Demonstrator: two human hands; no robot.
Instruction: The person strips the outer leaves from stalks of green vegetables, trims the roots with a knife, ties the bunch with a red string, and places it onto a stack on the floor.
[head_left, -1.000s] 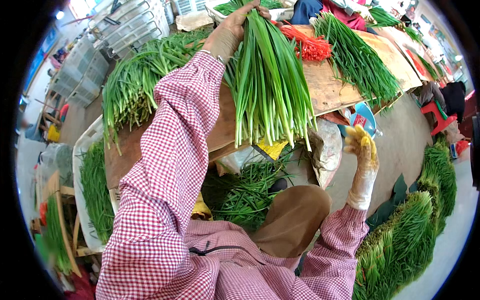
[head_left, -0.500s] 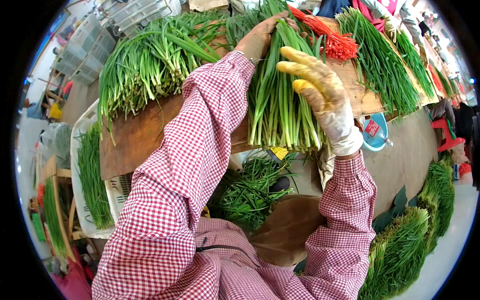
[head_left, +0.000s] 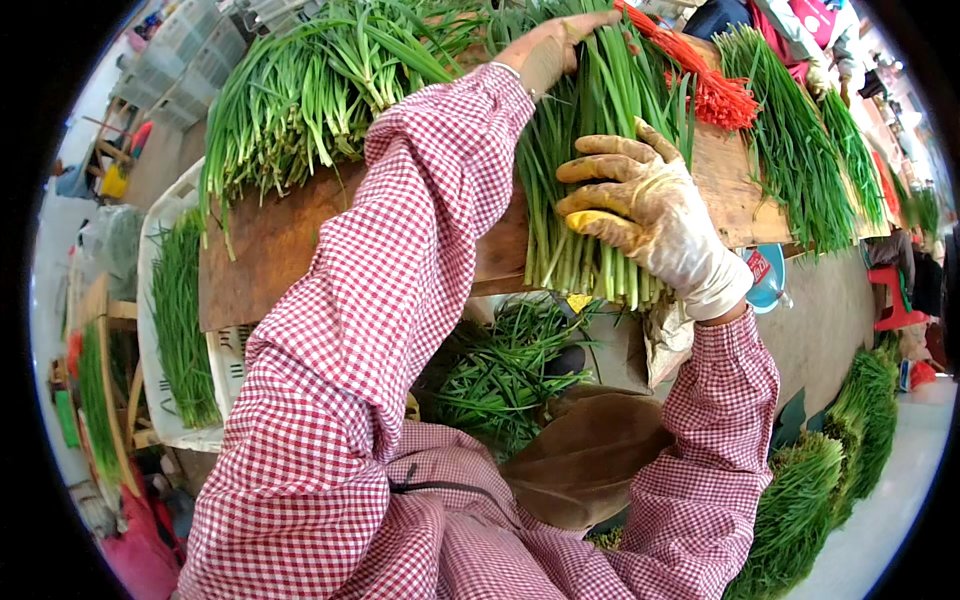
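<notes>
A thick bunch of garlic chives (head_left: 590,190) lies on the wooden table (head_left: 290,262) before me, pale stem ends toward me. My bare left hand (head_left: 552,50) reaches across its leafy far part, fingers stretched out to the right; some fingers are hidden. In a stained white and yellow glove, my right hand (head_left: 655,205) rests on the stems with its fingers apart. A bundle of red ties (head_left: 715,92) lies just right of the leaves. To the left is a large heap of garlic chives (head_left: 300,110).
More chives (head_left: 785,150) lie at the right, near another person's gloved hands (head_left: 820,78). Loose leaves (head_left: 510,375) pile below the table edge. A white crate (head_left: 160,330) of chives stands left; a blue basin (head_left: 768,280) and a red stool (head_left: 895,298) are at the right.
My right hand has come down from beside the bunch onto its stems. My left hand has shifted right over the leaves, its fingers now stretched out. The whole view has shifted slightly.
</notes>
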